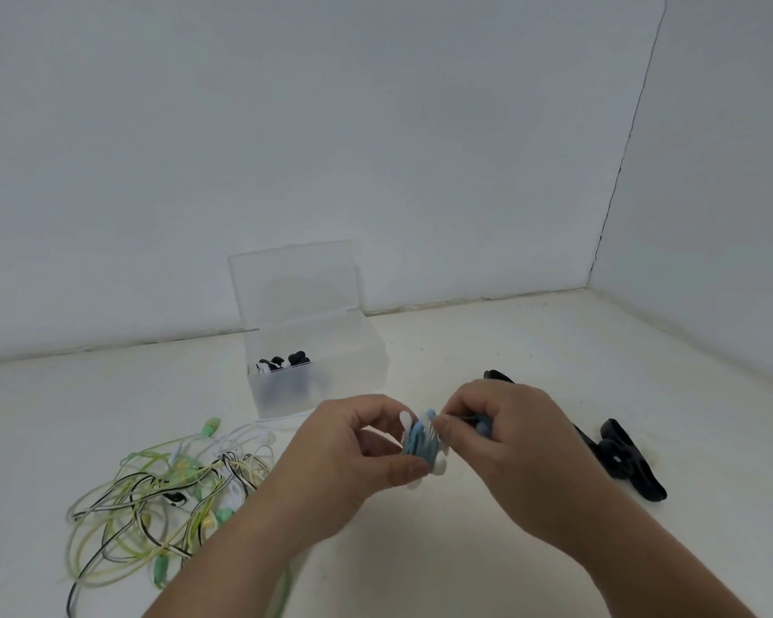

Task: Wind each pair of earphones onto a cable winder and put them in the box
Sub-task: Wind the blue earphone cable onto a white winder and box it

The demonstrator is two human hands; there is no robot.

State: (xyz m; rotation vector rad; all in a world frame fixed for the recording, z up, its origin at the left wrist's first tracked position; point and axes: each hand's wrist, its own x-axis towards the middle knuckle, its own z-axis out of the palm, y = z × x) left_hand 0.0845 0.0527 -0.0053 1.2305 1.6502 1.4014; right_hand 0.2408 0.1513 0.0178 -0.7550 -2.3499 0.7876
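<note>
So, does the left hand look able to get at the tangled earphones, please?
Probably, yes: the tangle lies open on the surface just beside the left hand, with nothing between them. But that hand grips the white winder now, so it would have to free itself first.

The white surface (509, 350) carries a clear box (344, 372), lid open, near its rear edge; tangled earphones (166, 488) at front left; black cable winders (621, 461) at right.
</note>
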